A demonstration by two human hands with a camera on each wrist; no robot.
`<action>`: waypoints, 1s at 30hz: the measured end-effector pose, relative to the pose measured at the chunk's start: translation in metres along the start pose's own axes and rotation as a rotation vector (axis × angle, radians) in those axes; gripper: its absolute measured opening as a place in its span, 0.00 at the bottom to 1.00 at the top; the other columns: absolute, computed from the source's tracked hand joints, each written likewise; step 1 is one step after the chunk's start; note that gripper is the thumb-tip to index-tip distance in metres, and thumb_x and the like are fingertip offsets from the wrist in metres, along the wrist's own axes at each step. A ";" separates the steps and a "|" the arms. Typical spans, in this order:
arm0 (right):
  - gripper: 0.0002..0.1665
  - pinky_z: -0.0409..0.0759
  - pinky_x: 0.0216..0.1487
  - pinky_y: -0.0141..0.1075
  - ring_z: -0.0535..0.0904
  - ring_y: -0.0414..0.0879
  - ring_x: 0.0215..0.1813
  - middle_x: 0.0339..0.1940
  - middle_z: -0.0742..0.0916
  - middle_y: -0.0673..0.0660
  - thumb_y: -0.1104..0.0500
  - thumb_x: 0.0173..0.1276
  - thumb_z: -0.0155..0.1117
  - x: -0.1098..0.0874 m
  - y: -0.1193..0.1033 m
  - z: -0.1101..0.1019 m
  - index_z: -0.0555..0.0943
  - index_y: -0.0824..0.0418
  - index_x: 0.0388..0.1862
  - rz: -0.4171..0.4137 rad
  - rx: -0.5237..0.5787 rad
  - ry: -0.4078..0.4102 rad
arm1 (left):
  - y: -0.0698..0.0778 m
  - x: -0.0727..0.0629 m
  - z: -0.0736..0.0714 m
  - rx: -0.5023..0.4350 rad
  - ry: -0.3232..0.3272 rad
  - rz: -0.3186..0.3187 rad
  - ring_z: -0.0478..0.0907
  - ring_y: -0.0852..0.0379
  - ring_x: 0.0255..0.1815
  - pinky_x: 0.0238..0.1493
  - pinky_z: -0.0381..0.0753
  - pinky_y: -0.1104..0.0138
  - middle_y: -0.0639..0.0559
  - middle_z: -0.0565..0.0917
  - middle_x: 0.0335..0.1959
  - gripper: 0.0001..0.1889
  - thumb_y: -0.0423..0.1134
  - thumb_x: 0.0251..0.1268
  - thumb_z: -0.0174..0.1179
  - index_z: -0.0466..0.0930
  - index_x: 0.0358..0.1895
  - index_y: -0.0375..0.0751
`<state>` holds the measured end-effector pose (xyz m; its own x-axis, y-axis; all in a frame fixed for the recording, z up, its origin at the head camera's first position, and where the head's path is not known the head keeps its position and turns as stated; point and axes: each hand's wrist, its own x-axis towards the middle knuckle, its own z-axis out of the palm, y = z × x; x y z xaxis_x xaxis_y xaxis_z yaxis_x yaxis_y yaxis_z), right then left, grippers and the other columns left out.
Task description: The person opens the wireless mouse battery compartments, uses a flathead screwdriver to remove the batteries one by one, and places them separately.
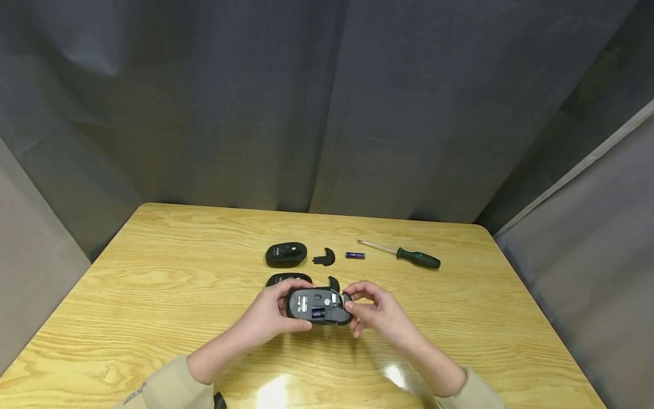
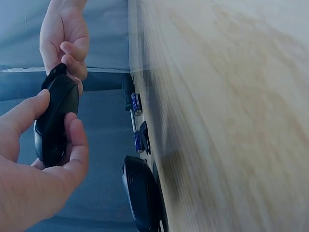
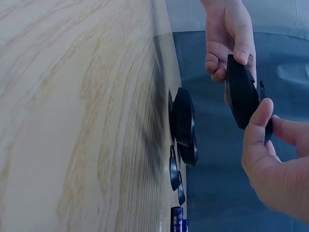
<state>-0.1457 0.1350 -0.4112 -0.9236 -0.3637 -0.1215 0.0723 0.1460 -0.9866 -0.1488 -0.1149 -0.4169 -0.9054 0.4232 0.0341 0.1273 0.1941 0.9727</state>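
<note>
Above the table, my left hand (image 1: pixel 268 315) grips a black computer mouse (image 1: pixel 304 304) by its left end, underside up. A blue battery (image 1: pixel 318 313) sits in the mouse's opened compartment. At the mouse's right end, my right hand (image 1: pixel 380 315) pinches a small black battery cover (image 1: pixel 348 300) between thumb and fingers. In the right wrist view, the cover (image 3: pixel 262 89) stands at a slant from the mouse body (image 3: pixel 240 92), with a gap between them. The left wrist view shows the left hand's (image 2: pixel 43 169) thumb and fingers round the mouse's sides.
Behind the hands lie two more black mice (image 1: pixel 286 254), one partly hidden, and two loose covers (image 1: pixel 325 257). A blue battery (image 1: pixel 355 255) and a green-handled screwdriver (image 1: pixel 419 259) lie farther right. A second loose battery (image 2: pixel 138 142) shows in the left wrist view.
</note>
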 end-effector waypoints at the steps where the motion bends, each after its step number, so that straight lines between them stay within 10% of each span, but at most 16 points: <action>1: 0.21 0.85 0.29 0.39 0.78 0.47 0.26 0.47 0.75 0.65 0.63 0.65 0.62 0.000 0.000 0.000 0.70 0.70 0.54 0.000 0.002 -0.001 | 0.001 -0.001 -0.002 0.003 0.005 -0.002 0.82 0.51 0.44 0.41 0.84 0.68 0.39 0.78 0.53 0.36 0.29 0.41 0.74 0.72 0.60 0.43; 30: 0.18 0.86 0.30 0.45 0.79 0.46 0.23 0.37 0.77 0.61 0.65 0.65 0.62 0.020 0.026 -0.005 0.71 0.70 0.50 0.075 -0.135 -0.078 | 0.013 -0.007 -0.043 0.112 0.172 -0.126 0.81 0.52 0.41 0.38 0.83 0.65 0.39 0.74 0.58 0.37 0.30 0.42 0.75 0.72 0.61 0.50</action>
<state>-0.1639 0.1361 -0.4384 -0.8851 -0.4167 -0.2072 0.0838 0.2953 -0.9517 -0.1584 -0.1534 -0.3948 -0.9714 0.2341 -0.0383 0.0441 0.3368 0.9406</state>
